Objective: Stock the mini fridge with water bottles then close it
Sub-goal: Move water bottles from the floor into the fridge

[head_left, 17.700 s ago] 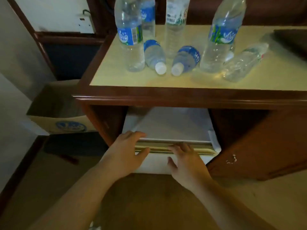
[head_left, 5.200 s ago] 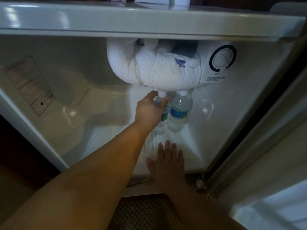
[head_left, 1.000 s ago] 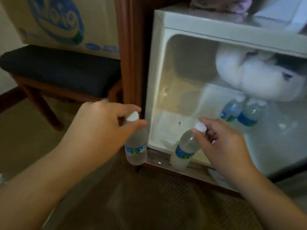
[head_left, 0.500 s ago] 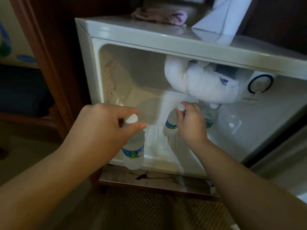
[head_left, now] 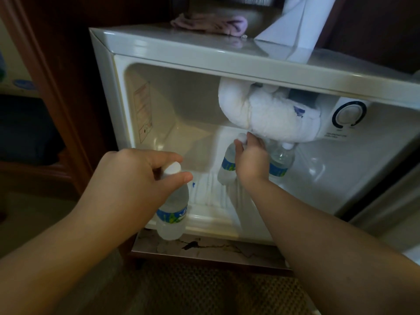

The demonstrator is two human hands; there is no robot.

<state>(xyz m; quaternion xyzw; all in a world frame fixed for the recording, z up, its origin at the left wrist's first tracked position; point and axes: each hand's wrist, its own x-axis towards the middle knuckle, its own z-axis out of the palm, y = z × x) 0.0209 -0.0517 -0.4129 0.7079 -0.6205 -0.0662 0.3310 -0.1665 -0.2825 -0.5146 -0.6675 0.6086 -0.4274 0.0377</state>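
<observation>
Pinching a clear plastic water bottle [head_left: 226, 165] by its white cap inside the open white mini fridge [head_left: 159, 51], the right hand [head_left: 251, 159] sets it beside another (blue-labelled); the left hand [head_left: 127, 185] grips a third bottle [head_left: 173, 212] at the fridge's front edge.

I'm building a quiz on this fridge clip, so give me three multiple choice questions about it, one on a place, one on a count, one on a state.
1. Where is the pink cloth?
A. On top of the mini fridge
B. Inside the fridge
C. On the floor

2. How many bottle caps show?
A. One
B. Three
C. Five

3. The fridge is:
A. Closed
B. Open
C. Tipped over

Answers:
1 A, it lies on the fridge's top.
2 B, the left hand grips one bottle, the right hand another, a third stands beside it.
3 B, its inside shows.
</observation>
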